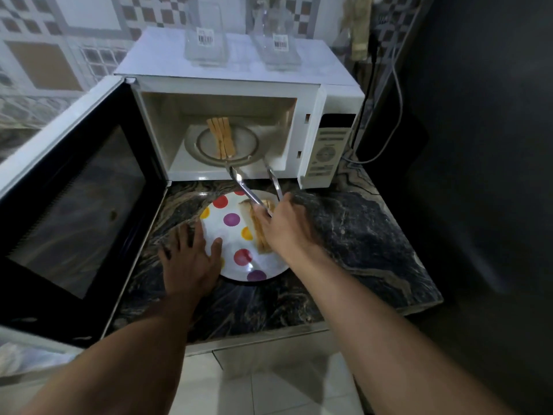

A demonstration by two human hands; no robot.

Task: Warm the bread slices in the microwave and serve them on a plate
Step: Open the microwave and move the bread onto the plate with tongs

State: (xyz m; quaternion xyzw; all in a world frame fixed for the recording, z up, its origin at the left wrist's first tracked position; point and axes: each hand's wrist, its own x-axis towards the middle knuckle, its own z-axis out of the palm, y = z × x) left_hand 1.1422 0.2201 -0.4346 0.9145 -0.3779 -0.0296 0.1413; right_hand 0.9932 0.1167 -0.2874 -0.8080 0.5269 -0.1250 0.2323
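The white microwave [311,94] stands open on the counter, its door [74,205] swung out to the left. Several bread slices [221,139] stand on edge on its glass turntable [245,145]. In front lies a white plate with coloured dots [230,232], with bread slices [257,223] stacked at its right side. My left hand [191,259] presses flat on the plate's left rim. My right hand [284,226] grips metal tongs [254,184] whose tips spread apart at the microwave's front opening, holding nothing.
Two clear glass containers [206,37] with barcode labels sit on top of the microwave. The dark marble counter [359,244] extends to the right. A cable [398,94] hangs by the dark wall at right. Light floor tiles lie below the counter edge.
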